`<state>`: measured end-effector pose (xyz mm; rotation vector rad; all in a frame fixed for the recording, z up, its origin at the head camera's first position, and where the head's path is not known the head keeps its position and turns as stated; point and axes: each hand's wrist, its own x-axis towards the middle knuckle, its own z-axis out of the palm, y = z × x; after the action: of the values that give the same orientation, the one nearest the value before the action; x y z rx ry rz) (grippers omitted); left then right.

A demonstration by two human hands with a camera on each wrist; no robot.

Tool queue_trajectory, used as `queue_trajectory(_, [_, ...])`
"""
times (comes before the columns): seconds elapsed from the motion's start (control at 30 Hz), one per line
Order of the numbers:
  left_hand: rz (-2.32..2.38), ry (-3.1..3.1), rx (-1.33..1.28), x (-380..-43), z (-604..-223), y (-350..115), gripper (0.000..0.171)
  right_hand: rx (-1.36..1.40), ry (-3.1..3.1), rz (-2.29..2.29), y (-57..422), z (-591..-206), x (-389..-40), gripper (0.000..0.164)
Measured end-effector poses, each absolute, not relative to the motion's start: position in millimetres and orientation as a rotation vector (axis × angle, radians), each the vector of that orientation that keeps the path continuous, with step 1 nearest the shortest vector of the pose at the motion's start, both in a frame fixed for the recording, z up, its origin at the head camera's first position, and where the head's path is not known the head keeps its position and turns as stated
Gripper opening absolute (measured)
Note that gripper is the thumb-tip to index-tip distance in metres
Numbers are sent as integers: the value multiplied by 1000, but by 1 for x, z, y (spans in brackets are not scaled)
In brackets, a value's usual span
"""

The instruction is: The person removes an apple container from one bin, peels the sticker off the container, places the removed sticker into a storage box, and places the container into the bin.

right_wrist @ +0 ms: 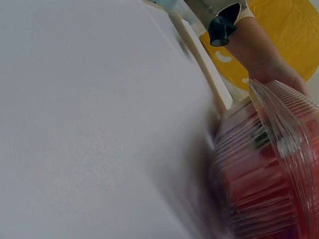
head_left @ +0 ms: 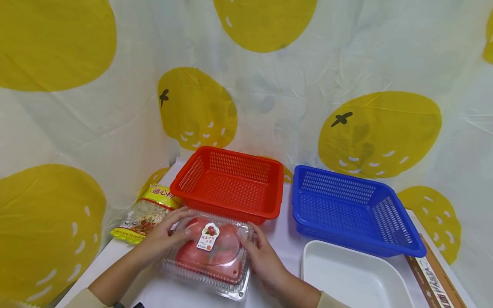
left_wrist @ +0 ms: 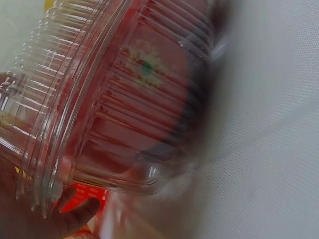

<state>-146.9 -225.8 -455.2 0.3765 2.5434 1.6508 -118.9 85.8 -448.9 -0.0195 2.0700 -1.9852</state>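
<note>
A clear plastic clamshell box (head_left: pixel 215 259) of round red fruit, with a white label (head_left: pixel 208 236) on its lid, is held between two hands in front of the red basket. My left hand (head_left: pixel 163 235) grips its left side, thumb over the lid and fingers at the far left corner. On the opposite side my right hand (head_left: pixel 265 259) holds the box, its thumb along the lid edge. Ribbed walls of the box (left_wrist: pixel 134 94) fill much of the left wrist view, close over the white tabletop. In the right wrist view, the box (right_wrist: pixel 264 179) shows at the lower right.
Behind the box stands a red basket (head_left: pixel 231 207), with a blue basket (head_left: pixel 358 244) to its right. A white tub (head_left: pixel 354 273) sits at front right, beside a pasta box (head_left: pixel 435 273). At left lies a yellow-ended food bag (head_left: pixel 144 214). A fruit-print curtain (head_left: pixel 277 107) hangs behind.
</note>
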Motion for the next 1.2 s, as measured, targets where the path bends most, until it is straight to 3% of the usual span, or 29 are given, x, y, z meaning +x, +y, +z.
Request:
queue_trajectory(0.5, [1570,2665,420,-146,-455,-222,46,-77,2468,-1677,107,-431,-129,61])
queue_trajectory(0.67, [1582,2640,389,-147,-455,-221,48,-325,2670,-1540,112,-412,-135,38])
queue_trajectory(0.8, [1591,2628,365,-148,-455,-221,49,-701,2654,-1520,108,-405,-148,29])
queue_trajectory(1.0, [1594,2646,370,-148,-460,-221,49,-1178,2549,-1352,91,-408,-176,43])
queue_trajectory(1.2, [1582,2639,361,-147,-461,-220,48,-1158,2529,-990,70,-407,-198,55])
